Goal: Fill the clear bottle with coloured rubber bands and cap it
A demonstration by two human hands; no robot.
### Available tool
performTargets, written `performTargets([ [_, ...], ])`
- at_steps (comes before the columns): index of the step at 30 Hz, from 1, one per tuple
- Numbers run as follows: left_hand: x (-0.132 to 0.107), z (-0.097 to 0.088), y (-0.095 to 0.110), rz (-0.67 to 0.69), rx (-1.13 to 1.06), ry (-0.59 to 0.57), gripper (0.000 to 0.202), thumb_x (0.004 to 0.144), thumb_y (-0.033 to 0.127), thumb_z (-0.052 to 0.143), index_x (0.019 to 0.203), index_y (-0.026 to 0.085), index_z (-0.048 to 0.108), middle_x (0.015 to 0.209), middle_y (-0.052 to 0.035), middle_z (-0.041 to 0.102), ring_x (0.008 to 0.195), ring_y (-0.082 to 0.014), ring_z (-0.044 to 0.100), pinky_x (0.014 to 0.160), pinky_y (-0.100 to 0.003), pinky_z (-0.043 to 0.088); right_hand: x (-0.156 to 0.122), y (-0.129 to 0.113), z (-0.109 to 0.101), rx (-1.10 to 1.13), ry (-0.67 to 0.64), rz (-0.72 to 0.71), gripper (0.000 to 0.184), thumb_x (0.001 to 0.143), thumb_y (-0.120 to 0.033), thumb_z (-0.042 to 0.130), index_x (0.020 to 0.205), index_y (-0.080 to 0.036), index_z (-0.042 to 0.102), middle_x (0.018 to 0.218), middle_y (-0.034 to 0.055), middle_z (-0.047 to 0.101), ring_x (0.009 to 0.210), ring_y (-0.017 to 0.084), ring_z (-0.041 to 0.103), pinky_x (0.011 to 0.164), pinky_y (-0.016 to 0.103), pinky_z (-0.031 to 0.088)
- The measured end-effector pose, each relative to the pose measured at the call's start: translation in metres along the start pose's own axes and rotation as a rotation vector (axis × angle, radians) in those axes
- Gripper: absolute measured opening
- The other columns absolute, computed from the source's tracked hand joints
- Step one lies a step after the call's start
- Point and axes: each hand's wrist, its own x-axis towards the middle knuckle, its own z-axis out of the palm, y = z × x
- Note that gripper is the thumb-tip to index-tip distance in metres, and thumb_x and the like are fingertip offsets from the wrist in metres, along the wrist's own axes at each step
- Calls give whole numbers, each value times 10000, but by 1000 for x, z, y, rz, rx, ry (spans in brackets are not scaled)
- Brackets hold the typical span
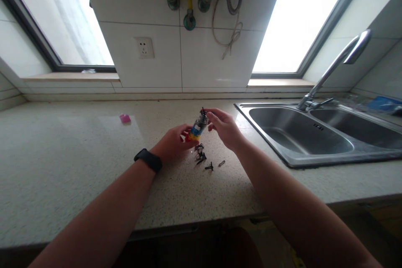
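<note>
My left hand (177,140) is wrapped round a small clear bottle (198,127) with blue, yellow and red on its lower part, tilted with its mouth up and to the right. At that mouth, my right hand (221,124) pinches small dark screws (202,111); some of them stick out above the rim. More dark pieces (201,158), which look like screws, lie loose on the counter just below the bottle. Nearest the right forearm is a small metal loop-shaped piece (222,163). Fingers partly cover the bottle.
A pink cap-like object (124,118) lies on the speckled countertop (78,167) to the left. On the right are a double steel sink (282,153) and a tall faucet (333,67). A tiled wall with a socket (144,47) and pipes stands behind.
</note>
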Motion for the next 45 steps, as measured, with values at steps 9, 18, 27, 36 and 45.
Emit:
performTargets([
  [9,0,0,-1,6,-6,2,441,795,390,742,1169,185,629,1086,-74,698,832,-173,631,737,-321,501,-4,-5,-1,46,-65,13,368,882,-488,613,1120,-229,722,928,58,621,733,128,503,577,263,426],
  [18,0,-1,-2,22,-15,-8,429,812,396,728,1175,195,619,1101,-67,695,864,-177,638,766,-332,504,-1,3,-5,55,-81,2,398,928,-460,517,1177,-221,715,938,68,644,760,146,498,617,277,392],
  [27,1,-2,-4,-10,-13,4,469,803,415,736,1191,183,611,1112,-90,695,869,-189,641,760,-341,511,-2,-2,-8,-153,-60,-110,355,933,-485,505,1029,-220,720,963,74,584,812,164,502,646,291,395],
  [36,0,-2,-4,-7,-18,-14,466,804,425,732,1190,192,613,1103,-84,696,867,-190,642,759,-345,509,-4,-16,-12,-363,-65,-277,379,971,-515,456,1001,-234,708,1086,86,543,993,207,519,847,363,447],
  [45,-1,-2,1,10,-20,-44,468,800,418,732,1190,185,615,1101,-84,695,843,-183,631,741,-335,498,-6,-10,-17,-530,-204,-263,483,971,-597,417,883,-209,693,1195,105,502,1155,234,488,1042,414,373],
])
